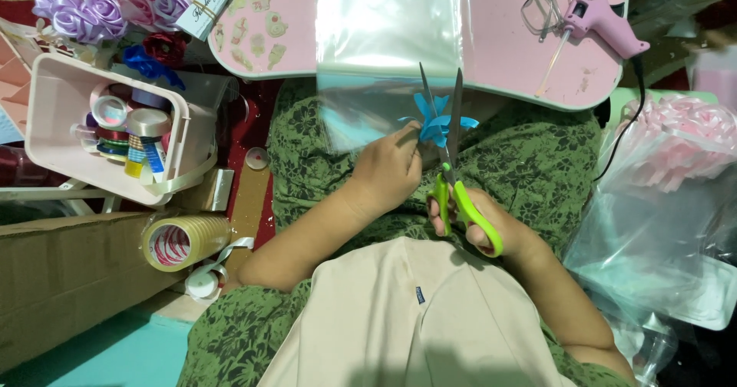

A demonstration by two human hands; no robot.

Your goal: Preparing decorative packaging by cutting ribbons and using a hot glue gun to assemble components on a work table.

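Two hands, left hand (388,173) pinching blue ribbon (435,120), scissors (453,164) beside

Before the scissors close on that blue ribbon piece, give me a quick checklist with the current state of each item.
1. Scissors blades open: ok.
2. Right hand in the green handles: ok.
3. Left hand gripping the blue ribbon piece: ok.
4. Ribbon piece between the blades: ok.
5. Left fingertips away from the blades: cannot tell, they sit close.
6. Clear plastic sheet out of the cutting path: not ok, it lies directly behind the ribbon.
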